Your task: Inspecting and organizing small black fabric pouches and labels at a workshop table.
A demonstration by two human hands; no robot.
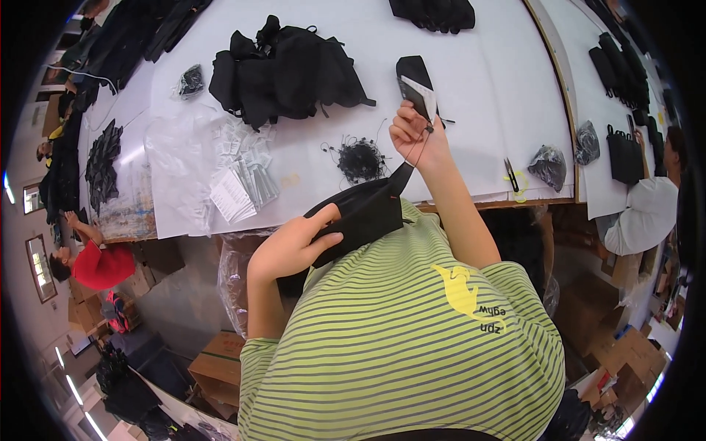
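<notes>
My left hand [298, 246] grips a black fabric bag [360, 220] close to my body, thumb on its near side. The bag's right end tapers to a strap that points up toward my right hand [419, 136]. Closed in the fingers of that hand is a black-and-white hang tag [421, 95], raised over the table. A thin dark cord runs from the tag down to the strap end. Just beyond the tag is a flat black piece [413, 67]; whether it belongs to the tag I cannot tell. A heap of black tag cords [360, 159] lies between my hands.
Beyond lies a pile of black bags [287, 73], with more black bags [435, 13] at the far edge. White tags [246, 184] and clear plastic [180, 158] cover the left. Thread snips [512, 176] and a plastic-wrapped black bundle [548, 167] lie right. Co-workers sit at both sides.
</notes>
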